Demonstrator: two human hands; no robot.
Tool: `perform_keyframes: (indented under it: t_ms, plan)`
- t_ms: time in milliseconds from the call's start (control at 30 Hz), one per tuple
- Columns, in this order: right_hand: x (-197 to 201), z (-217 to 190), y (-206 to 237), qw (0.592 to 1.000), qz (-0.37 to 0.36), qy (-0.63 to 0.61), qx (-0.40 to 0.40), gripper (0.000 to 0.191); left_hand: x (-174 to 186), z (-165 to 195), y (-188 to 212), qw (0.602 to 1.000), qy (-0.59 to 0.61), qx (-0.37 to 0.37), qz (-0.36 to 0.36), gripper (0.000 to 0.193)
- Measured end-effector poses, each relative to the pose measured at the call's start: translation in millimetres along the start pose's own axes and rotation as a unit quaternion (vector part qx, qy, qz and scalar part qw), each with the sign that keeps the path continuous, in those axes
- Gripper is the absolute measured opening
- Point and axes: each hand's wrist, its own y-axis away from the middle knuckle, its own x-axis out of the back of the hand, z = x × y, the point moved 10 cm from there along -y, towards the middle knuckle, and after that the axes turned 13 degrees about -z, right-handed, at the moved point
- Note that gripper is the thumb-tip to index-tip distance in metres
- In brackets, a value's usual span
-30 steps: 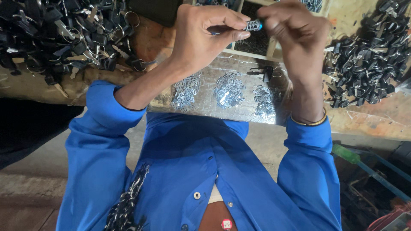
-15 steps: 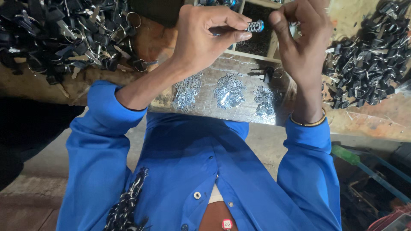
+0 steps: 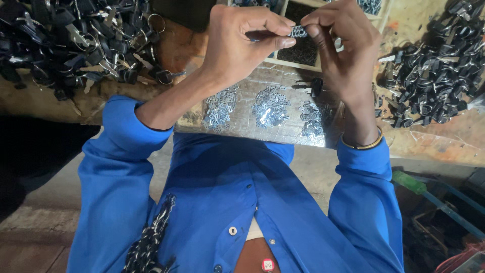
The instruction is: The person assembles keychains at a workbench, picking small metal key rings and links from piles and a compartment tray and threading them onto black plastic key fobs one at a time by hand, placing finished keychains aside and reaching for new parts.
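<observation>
Metal, small and ridged, is what I make of the silvery part [image 3: 298,32] held up in front of the wooden compartment tray [image 3: 295,63], well above the bench. My left hand [image 3: 242,43] pinches its near end between thumb and curled forefinger, the other fingers folded in; my right hand [image 3: 343,45] closes thumb and fingertips on its far end, so the piece is bridged between both hands. I judge it light and stiff, hard enough not to bend under finger pressure, but smooth-sided and tiny, so likely to slip or spring away if the pinch loosens; the ridged middle looks like the surest place to grip, with the ends kept free. Most of the part is covered by fingertips, so I cannot tell its full shape, or whether it is one piece or two being fitted together. Below the hands, three little heaps of shiny stamped metal bits [image 3: 270,107] lie on a foil-like sheet [image 3: 242,126], and a single dark key head [image 3: 317,86] rests just beside the right-hand heap. Piles of black-headed keys [image 3: 76,40] spread to the left, and another such pile [image 3: 434,76] to the right, both cut off by the frame edges. What the tray's compartments hold is dark and hard to read. A blue shirt [image 3: 237,202] fills the lower view, hiding the bench edge, and a green tool handle [image 3: 409,182] pokes out at the lower right, its working end unclear.
</observation>
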Motion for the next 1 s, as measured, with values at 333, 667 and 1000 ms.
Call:
perform_keyframes:
  t_ms: [333,667,1000]
  plan:
    - [-12.3,6.2,0.4,0.994,-0.097,-0.047,-0.033,0.037,0.9,3.1,1.3,1.000,-0.021,-0.012,0.008,0.014]
    - [9.4,4.1,10.6,0.986,-0.023,0.158,-0.046,0.026,-6.2,-14.3,9.1,0.999,0.050,-0.007,-0.010,0.016]
    - [-18.5,-0.3,102.0,0.949,-0.146,0.242,-0.143,0.022,-6.7,-1.8,16.3,0.999,0.031,0.016,0.009,0.015]
